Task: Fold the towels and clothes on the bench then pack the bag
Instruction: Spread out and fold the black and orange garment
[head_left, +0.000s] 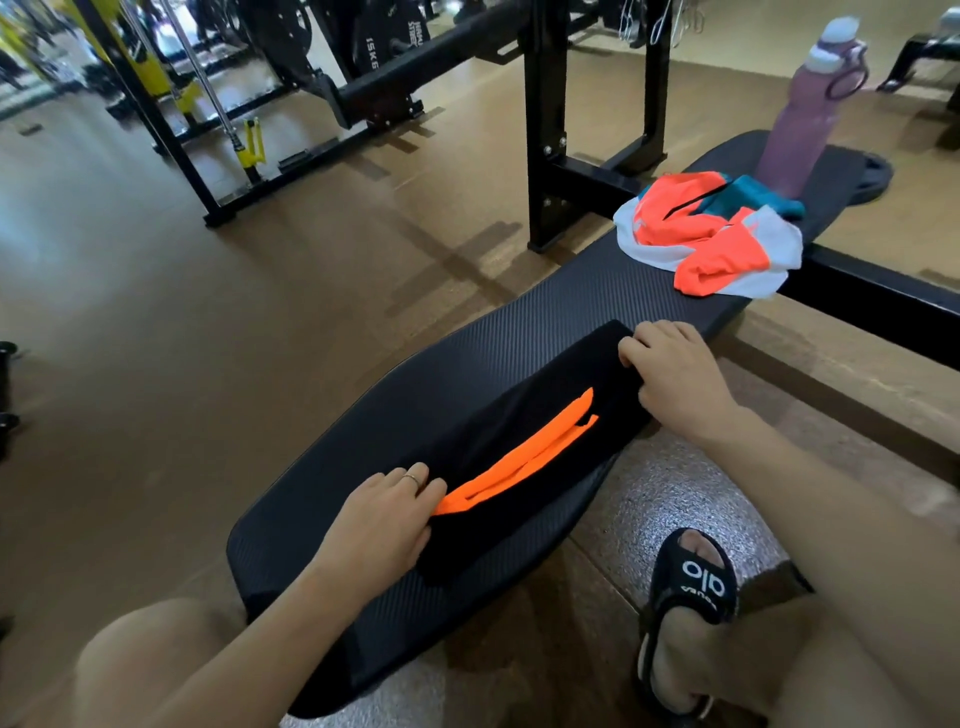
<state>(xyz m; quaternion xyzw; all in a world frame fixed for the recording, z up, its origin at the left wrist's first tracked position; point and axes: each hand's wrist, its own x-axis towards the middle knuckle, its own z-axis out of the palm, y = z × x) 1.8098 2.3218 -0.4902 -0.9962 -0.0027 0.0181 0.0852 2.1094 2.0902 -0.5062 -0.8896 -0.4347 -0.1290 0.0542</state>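
Two hands on one garment, both down on the table (363, 405). Left hand (382, 519) laid flat at the near end of the black garment (519, 457), fingers straight and pressing on the cloth right where the orange stripe (524, 457) starts. Right hand (675, 379) at the far end, fingers curled over that edge, pinching or just pressing hard to tell (thumb hidden under the palm).

Garment already narrowed into a long strip, long axis running diagonally along the table from near-left to far-right, so one hand at each end. Looks like mid-fold: probably next comes bringing one end over to the other, and the right hand seems better placed to lift since it's hooked on the edge while the left pins things down. Risk of the strip slumping open if lifted unevenly.

Further along the table, well apart from the hands, a loose heap of orange, white and teal clothes (711, 234) not folded yet. Purple water bottle (805, 114) standing upright just beyond the heap. No bag in view, so packing looks a long way off.

Black sandal (691, 587) on the floor to the right.
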